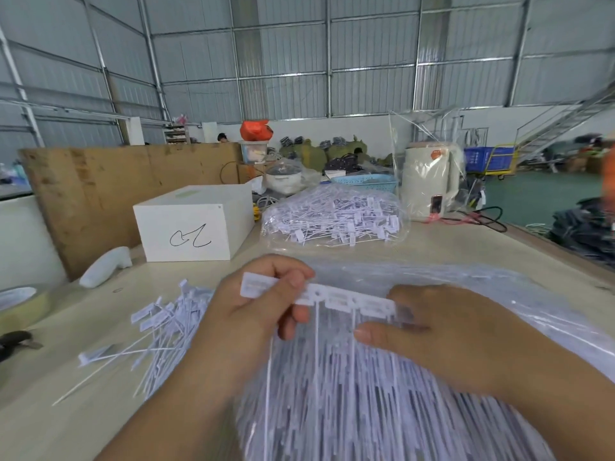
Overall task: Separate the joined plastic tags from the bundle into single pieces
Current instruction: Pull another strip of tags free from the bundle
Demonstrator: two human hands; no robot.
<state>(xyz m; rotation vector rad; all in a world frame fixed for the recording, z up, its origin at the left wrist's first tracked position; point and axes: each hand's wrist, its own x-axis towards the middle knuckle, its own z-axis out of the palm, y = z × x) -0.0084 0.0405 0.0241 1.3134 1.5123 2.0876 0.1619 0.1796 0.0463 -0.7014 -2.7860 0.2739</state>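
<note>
— So, which way does the strip of joined tags [336, 299] run in your hands?

— Its row of flat white heads runs left to right, tilting slightly down toward the right, and the thin tails hang from it toward you, over the big bundle [382, 410].

— And your grip?

— Your left hand [263, 314] pinches the leftmost head between thumb and curled fingers. Your right hand [446, 331] grasps the right end of the strip, thumb underneath, fingers curled over the top edge.

— How do the tags look?

— White plastic, each a small rectangular label head with a long, slim tail. On the strip the heads sit side by side, joined along one line. Any print on them is too blurred to read.

— Where is everything else?

— The bundle lies in clear plastic on the table [449, 247], near you and to the right, its tails pointing toward you. The loose single tags [159, 331] lie in a scattered pile just left of your left hand. Farther off sits a clear bag of tags [336, 217], with a white box [196, 224] to its left bearing a handwritten mark, and a pale kettle [429, 181] wrapped in plastic to its right.
</note>
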